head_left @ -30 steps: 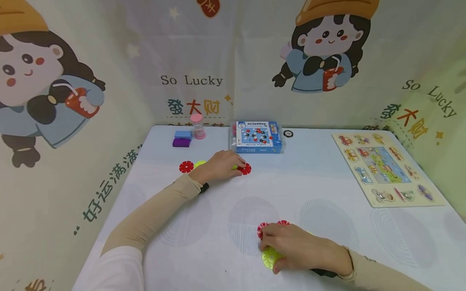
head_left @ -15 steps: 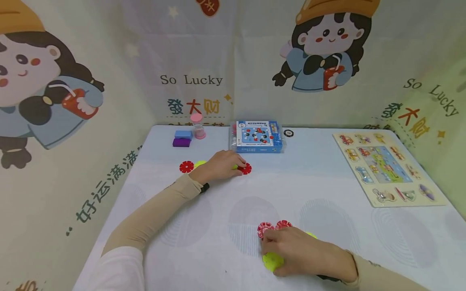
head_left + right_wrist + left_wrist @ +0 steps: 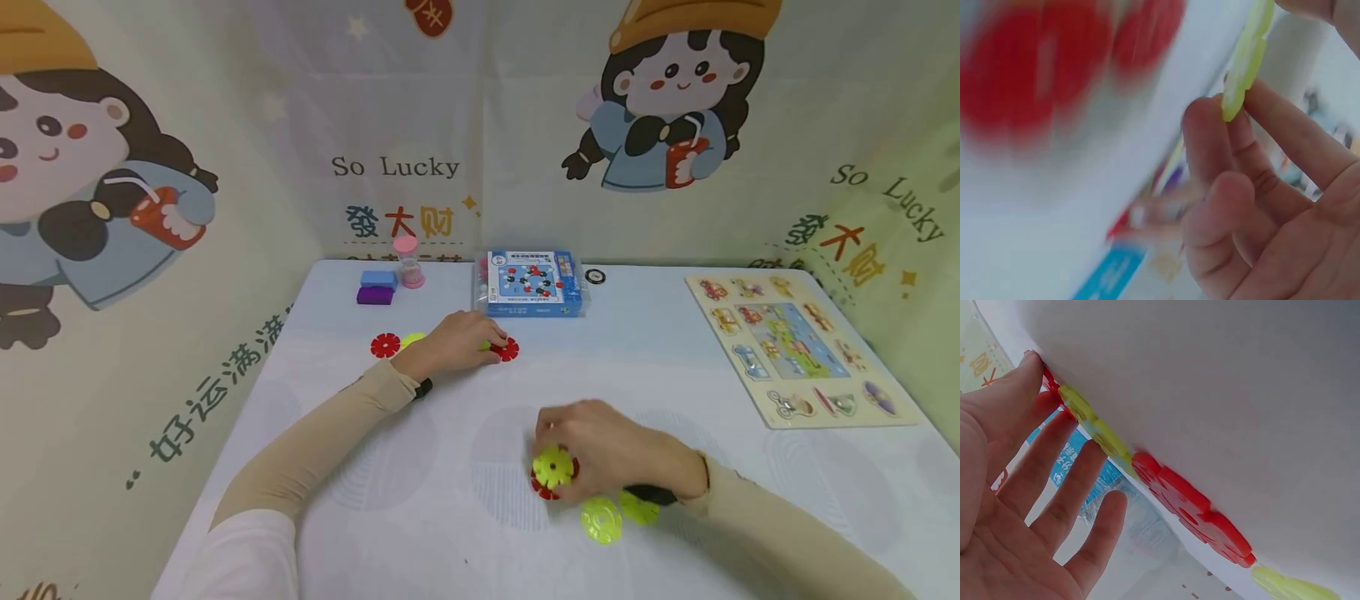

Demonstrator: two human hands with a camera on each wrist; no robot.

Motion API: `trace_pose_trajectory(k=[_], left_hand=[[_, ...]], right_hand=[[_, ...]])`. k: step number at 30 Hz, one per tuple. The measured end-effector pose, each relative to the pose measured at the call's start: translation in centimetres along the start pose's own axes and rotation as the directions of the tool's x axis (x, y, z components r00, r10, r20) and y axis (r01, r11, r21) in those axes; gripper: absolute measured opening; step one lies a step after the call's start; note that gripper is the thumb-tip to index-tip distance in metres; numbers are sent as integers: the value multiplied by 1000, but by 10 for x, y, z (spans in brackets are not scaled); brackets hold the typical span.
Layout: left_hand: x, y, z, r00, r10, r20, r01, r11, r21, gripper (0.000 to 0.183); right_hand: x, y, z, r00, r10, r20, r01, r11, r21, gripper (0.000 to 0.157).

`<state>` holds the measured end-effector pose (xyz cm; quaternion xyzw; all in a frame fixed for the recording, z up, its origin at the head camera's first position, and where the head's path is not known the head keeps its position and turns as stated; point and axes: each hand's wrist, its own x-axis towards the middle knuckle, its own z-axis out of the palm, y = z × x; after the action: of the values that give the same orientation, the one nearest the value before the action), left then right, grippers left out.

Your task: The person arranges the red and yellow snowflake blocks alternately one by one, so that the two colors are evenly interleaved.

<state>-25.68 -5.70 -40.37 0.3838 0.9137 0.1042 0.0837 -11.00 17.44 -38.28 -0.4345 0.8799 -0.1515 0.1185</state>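
Note:
My left hand (image 3: 459,340) lies over a row of flower-shaped plastic snowflake discs, hiding its middle. Its thumb and forefinger pinch the red disc (image 3: 508,349) at the row's right end. The left wrist view shows yellow-green (image 3: 1100,432) and red discs (image 3: 1191,503) along that row; a red disc (image 3: 386,345) forms its left end. Lifted off the table, a yellow-green snowflake disc (image 3: 553,465) is pinched in my right hand (image 3: 600,442). Red edges (image 3: 544,490) show behind it. Two yellow-green discs (image 3: 602,521) lie below the right wrist.
Across the back stand blue and purple blocks (image 3: 377,287), a pink hourglass (image 3: 409,262), a blue boxed molecule set (image 3: 528,285) and a round black-and-white chip (image 3: 595,276). A wooden picture puzzle board (image 3: 798,350) lies at the right. Printed cloth walls surround the table.
The right hand has picked up a yellow-green disc from the near group and moved it away from the table's front, uncovering two more yellow-green discs. The left hand has stayed put.

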Motion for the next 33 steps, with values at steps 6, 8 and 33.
trace_pose_trajectory(k=[6, 8, 33], left_hand=[[5, -3, 5, 1000, 19, -12, -19, 999, 30, 35], [8, -4, 7, 999, 30, -22, -29, 999, 45, 34], [27, 3, 8, 993, 110, -34, -108, 992, 61, 38]], right_hand=[[48, 70, -34, 966, 146, -212, -154, 988, -25, 33], [62, 88, -38, 951, 189, -247, -202, 979, -30, 34], [48, 62, -4, 977, 128, -167, -130, 991, 0, 39]])
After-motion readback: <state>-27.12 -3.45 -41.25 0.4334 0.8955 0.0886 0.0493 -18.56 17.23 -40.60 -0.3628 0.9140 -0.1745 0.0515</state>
